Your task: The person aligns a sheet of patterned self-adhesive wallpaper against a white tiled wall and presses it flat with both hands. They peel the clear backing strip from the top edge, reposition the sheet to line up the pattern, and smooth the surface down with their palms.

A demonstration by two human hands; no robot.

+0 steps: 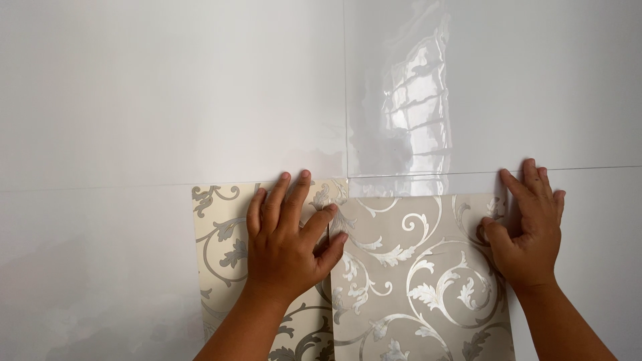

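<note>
A beige sheet of patterned wallpaper [414,267] with silver leafy scrolls lies against a glossy white tiled wall [154,100]. Beside it on the left sits a cream sheet [217,234] with a similar scroll pattern. My left hand [287,237] presses flat over the seam between the two sheets, fingers spread and pointing up. My right hand [528,227] rests on the beige sheet's upper right corner, fingers curled against the wall. Neither hand grips anything.
Thin tile joints cross the wall: a vertical one [345,87] above the sheets and a horizontal one [588,168] level with the sheets' top edges. A bright window reflection [411,100] shines on the upper right tile.
</note>
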